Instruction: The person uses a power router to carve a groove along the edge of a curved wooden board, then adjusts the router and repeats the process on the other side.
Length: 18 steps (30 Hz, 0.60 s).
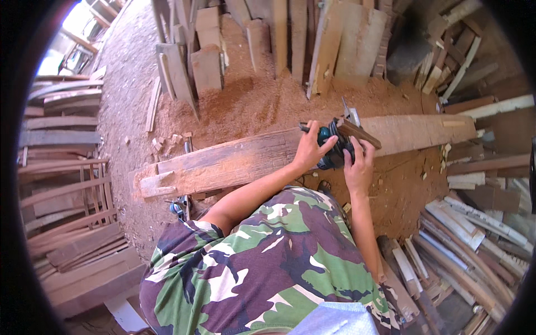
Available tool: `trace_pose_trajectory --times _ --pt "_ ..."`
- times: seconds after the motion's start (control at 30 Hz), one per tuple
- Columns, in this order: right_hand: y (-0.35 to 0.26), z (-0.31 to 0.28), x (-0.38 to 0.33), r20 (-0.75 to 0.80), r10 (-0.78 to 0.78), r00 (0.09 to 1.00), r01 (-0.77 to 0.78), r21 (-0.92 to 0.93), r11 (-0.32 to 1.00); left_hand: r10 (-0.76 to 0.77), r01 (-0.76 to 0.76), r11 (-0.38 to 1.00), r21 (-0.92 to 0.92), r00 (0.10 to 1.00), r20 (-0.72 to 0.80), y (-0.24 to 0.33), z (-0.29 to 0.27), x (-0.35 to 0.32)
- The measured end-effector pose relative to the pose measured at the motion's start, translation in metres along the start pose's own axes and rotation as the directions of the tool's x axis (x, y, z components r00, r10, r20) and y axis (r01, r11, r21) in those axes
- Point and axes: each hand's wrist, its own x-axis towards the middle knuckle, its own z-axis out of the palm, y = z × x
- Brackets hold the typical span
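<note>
Fingers of the left hand are curling around a dark teal power planer right of centre frame, sitting on a long plank; the right hand is clasping it, both forearms reaching upward.

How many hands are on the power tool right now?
2: the left hand grips the dark teal power tool on its left side, the right hand holds its right, over the long plank.

No packages, labels, signs or screens showing anywhere in view; only bare timber, sawdust and hand-held tool appearing, none carrying visible sticker or printed panel.
</note>
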Motion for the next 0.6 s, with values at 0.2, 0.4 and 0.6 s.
trace_pose_trajectory --times 0.2,0.4,0.6 --pt "-0.004 -0.002 0.004 0.112 -0.097 0.989 0.105 -0.076 0.991 0.096 -0.094 0.995 0.040 0.994 -0.044 0.005 -0.005 -0.009" --pt "-0.008 -0.013 0.021 0.208 -0.171 0.963 0.182 -0.033 0.983 -0.001 0.002 1.000 0.031 1.000 -0.031 0.003 -0.008 -0.009" --pt "0.013 -0.005 0.007 0.056 0.141 0.988 -0.141 0.006 0.990 0.025 -0.016 0.996 0.087 0.995 -0.099 -0.016 0.005 -0.011"
